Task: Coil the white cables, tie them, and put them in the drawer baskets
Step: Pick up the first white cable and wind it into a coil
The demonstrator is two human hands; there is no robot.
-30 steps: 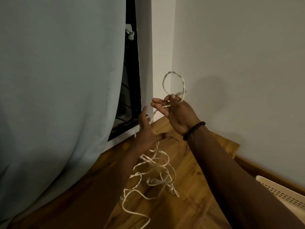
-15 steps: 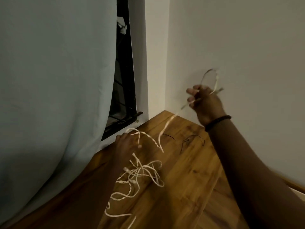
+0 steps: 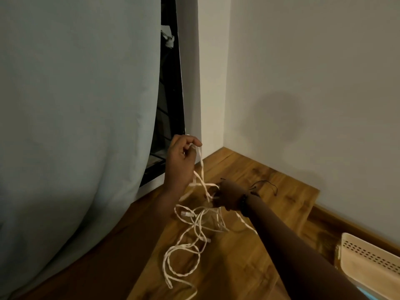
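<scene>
left hand (image 3: pixel 180 161): raised above the floor near the curtain edge, thumb and forefinger curled and pinching one strand of the white cable (image 3: pixel 195 226) at its top.
strand from that pinch: hangs down and to the right, long axis near vertical, running to the right hand.
right hand (image 3: pixel 227 197): low, just over the wooden floor (image 3: pixel 249 267), back of the hand to the camera; fingers look closed round a bunch of strands, though the view is dim and I cannot be sure how many it holds.
rest of the cable: a loose tangle on the floor below and left of the right hand, with a plug end lying in it and a long loop trailing toward the camera.
nearer hand: the right is closest to the tangle; the left holds the high end.
next move, likely: draw slack up from the tangle into a loop.
basket (image 3: pixel 372 258): well apart, at the right edge by the wall.
</scene>
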